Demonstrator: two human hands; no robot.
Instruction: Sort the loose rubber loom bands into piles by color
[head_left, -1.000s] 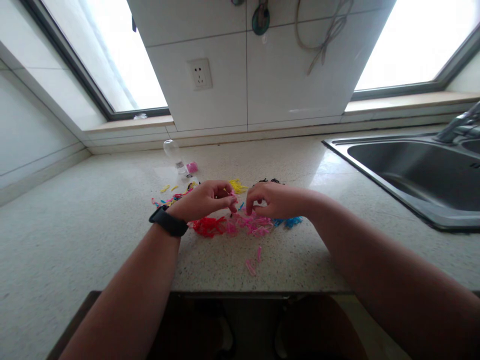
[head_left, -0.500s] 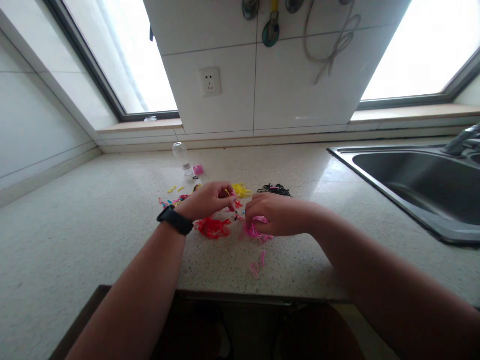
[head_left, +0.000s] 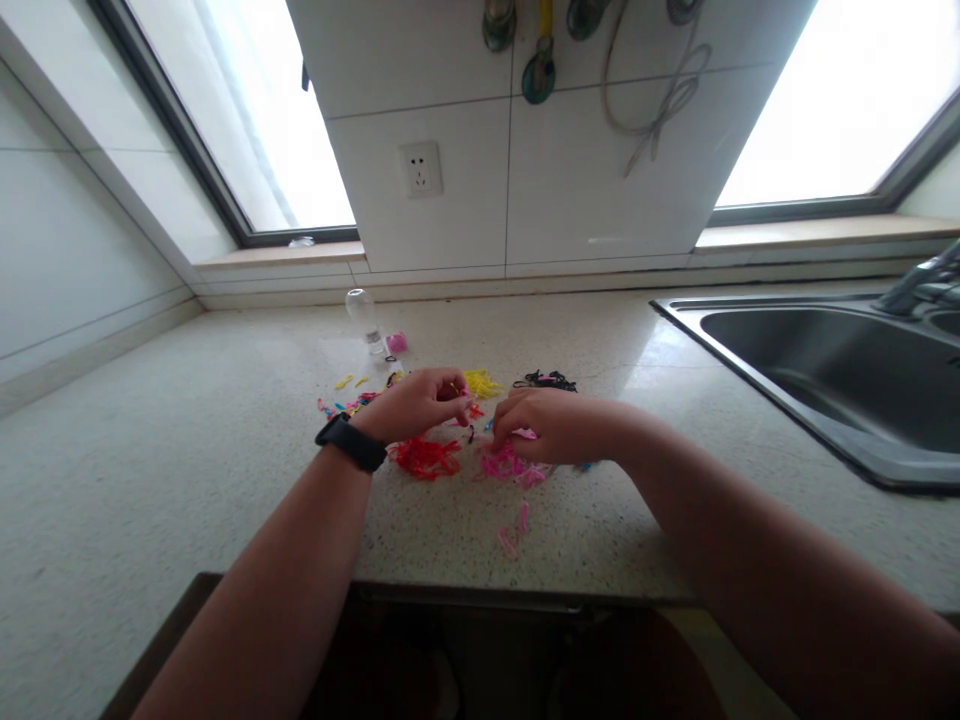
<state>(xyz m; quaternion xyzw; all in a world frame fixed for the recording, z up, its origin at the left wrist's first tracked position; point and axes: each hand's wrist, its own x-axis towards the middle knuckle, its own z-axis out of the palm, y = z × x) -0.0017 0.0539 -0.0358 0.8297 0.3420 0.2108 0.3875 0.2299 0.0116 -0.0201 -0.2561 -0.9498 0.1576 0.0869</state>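
My left hand [head_left: 426, 402], with a black watch [head_left: 351, 441] on its wrist, is closed in a pinch above the counter. Small coloured bits that look like rubber bands show at its fingertips. Just below it lies a pile of red rubber bands [head_left: 426, 458]. My right hand [head_left: 553, 422] is over a pile of pink rubber bands [head_left: 514, 465], fingers curled together and pointing down; what they hold is hidden. Behind the hands are yellow bands [head_left: 480, 383] and black bands [head_left: 546, 380]. A mixed-colour heap [head_left: 349, 407] is partly covered by my left hand.
A clear plastic bottle [head_left: 364, 320] stands tilted-looking at the back left, beside a pink object [head_left: 397, 342]. Several loose pink bands [head_left: 511, 538] lie near the front edge. A steel sink [head_left: 795, 370] is set in the counter at right. A socket [head_left: 421, 169] is on the wall.
My right hand has shifted slightly at the pink pile, leaving more pink bands in sight below its fingers. My left hand has barely moved. The view has tilted a little.
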